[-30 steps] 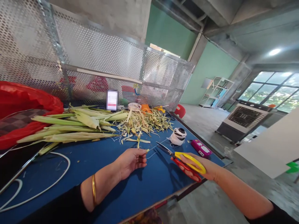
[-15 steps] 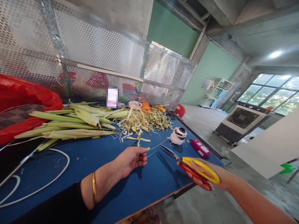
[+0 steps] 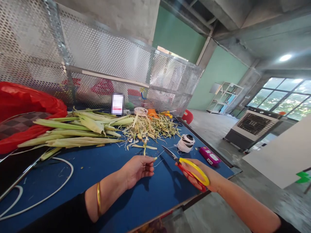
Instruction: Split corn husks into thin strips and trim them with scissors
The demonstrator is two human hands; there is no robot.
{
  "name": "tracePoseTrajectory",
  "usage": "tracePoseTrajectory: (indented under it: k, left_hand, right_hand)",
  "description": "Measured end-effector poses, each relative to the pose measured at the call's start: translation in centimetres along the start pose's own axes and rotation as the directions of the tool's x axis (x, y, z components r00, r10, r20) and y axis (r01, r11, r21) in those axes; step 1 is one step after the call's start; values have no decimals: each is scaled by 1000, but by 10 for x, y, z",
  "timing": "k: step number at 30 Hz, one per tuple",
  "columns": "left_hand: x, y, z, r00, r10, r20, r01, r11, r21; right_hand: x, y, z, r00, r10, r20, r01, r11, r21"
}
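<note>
Head view: the left hand (image 3: 139, 171) is pinching a small pale piece (image 3: 155, 159) over the near bench (image 3: 136, 207), grip together; the right hand (image 3: 212, 177) is clamping its grip around the scissors (image 3: 182, 160), tip pointing left; a thread spool (image 3: 185, 145) is standing beyond them, corn husks (image 3: 80, 141) are lying far left

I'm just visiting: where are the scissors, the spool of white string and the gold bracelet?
Scissors (image 3: 183, 161): head view, on the yellow handle, near the blades.
Spool of white string (image 3: 185, 147): head view, on the wound string below the dark top.
Gold bracelet (image 3: 98, 198): head view, on the band's front.
</note>
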State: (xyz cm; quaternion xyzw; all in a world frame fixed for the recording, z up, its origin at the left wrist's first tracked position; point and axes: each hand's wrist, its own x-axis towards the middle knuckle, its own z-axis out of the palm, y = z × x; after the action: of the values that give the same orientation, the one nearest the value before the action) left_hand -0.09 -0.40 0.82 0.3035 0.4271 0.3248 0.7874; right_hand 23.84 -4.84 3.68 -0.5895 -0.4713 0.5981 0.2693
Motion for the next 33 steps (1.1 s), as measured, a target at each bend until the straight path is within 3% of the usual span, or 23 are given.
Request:
tracePoseTrajectory:
  k: [4, 6, 8, 10, 14, 18, 20, 21, 23, 25, 28, 30, 33]
  left_hand:
    - [2, -1, -2, 1000, -3, 4, 3, 1000, -3]
    - [2, 0, -3, 1000, -14, 5, 14, 1000, 3]
    - [1, 2, -2, 1000, -14, 3, 14, 1000, 15]
    - [-4, 5, -2, 1000, 6, 9, -6, 999, 31]
    - [-25, 15, -8, 987, 143, 74, -150, 984, 100]
    - [-47, 23, -27, 954, 294, -55, -276, 936, 217]
    - [-53, 25, -35, 921, 374, -108, -332, 899, 286]
    - [-55, 25, -38, 903, 411, -122, -358, 879, 315]
    - [-55, 25, -41, 871, 475, -129, -406, 841, 358]
    - [-53, 24, -43, 840, 528, -125, -448, 804, 391]
    - [-50, 22, -44, 811, 567, -141, -469, 775, 423]
    - [-48, 21, -44, 807, 563, -177, -449, 781, 434]
    - [-45, 18, -44, 808, 546, -222, -406, 789, 461]
  right_hand:
    - [4, 2, -4, 997, -6, -75, 4, 1000, -30]
    - [11, 2, -7, 986, -71, -148, 31, 966, -258]
    - [23, -1, -9, 956, -205, -209, 57, 831, -553]
    - [37, -3, -8, 915, -324, -240, 56, 691, -721]
    - [60, -3, 1, 866, -440, -238, 39, 532, -846]
    - [64, -10, 18, 850, -489, -195, 23, 404, -915]
    - [60, -23, 31, 823, -548, -151, 69, 360, -931]
    - [57, -31, 39, 784, -615, -82, 161, 329, -931]
    - [54, -47, 58, 733, -678, 56, 433, 401, -807]
    - [55, -58, 80, 759, -644, 96, 580, 601, -550]
    - [64, -60, 108, 830, -519, 205, 555, 802, -219]
    - [71, -53, 121, 837, -502, 218, 534, 838, -118]
    - [78, -40, 128, 836, -533, 128, 548, 824, -147]
